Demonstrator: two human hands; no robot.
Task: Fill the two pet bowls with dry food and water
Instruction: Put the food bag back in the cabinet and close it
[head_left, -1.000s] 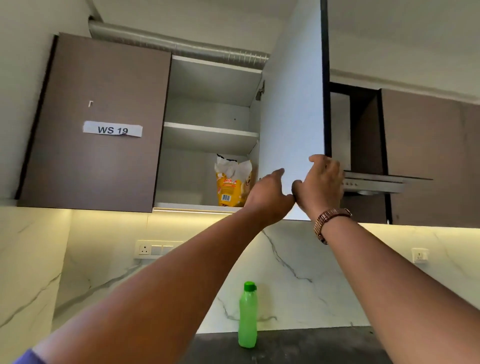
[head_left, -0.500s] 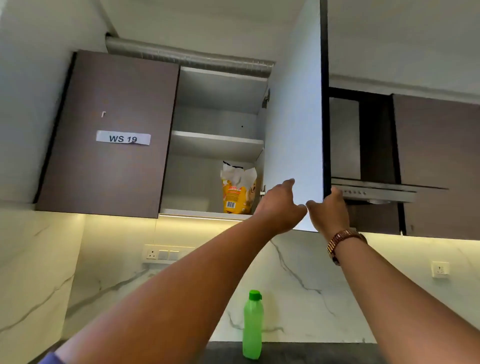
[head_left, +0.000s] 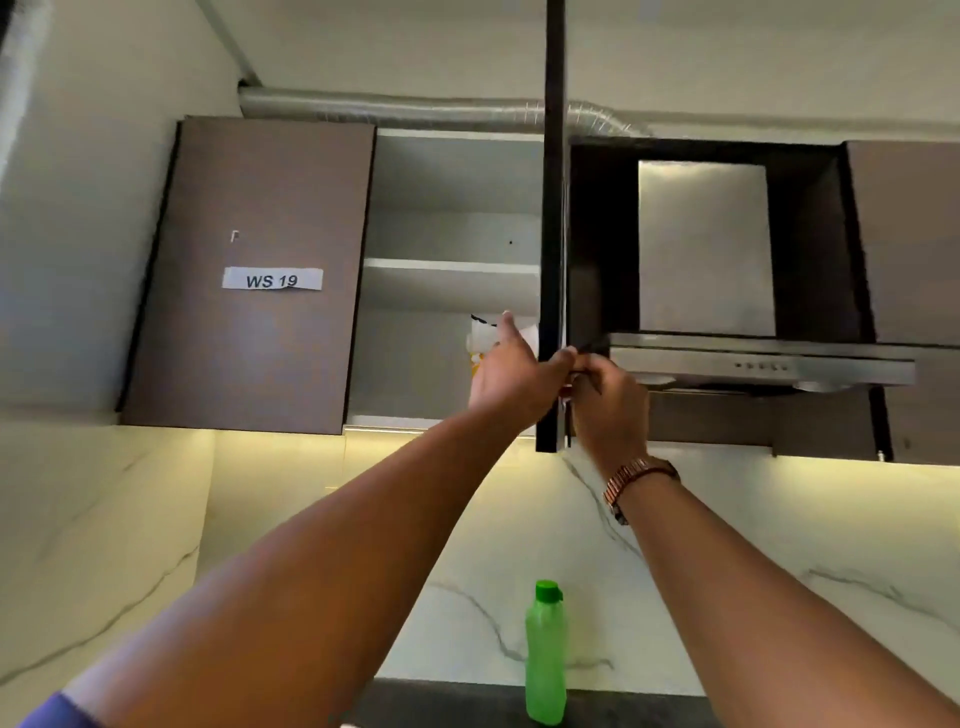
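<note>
The dry food bag (head_left: 479, 336), white-topped with a yellow body, stands on the lower shelf of the open wall cabinet (head_left: 447, 270) and is mostly hidden behind my left hand (head_left: 511, 376). That hand is raised in front of the bag, thumb up, fingers touching the inner side of the cabinet door (head_left: 552, 208), which I see edge-on. My right hand (head_left: 610, 405), with a wristwatch, grips the door's lower edge from the other side. A green water bottle (head_left: 545, 657) stands upright on the dark counter (head_left: 457, 706) below. No pet bowls are in view.
A closed brown cabinet door labelled WS 19 (head_left: 272, 280) is left of the open compartment. A steel range hood (head_left: 753, 364) juts out to the right of the door. A silver duct (head_left: 395, 106) runs above. A marble backsplash (head_left: 727, 571) lies behind.
The cabinet door has swung further open and now shows edge-on. Both hands stayed at its lower edge. The view shifted right, and my left hand now covers most of the food bag.
</note>
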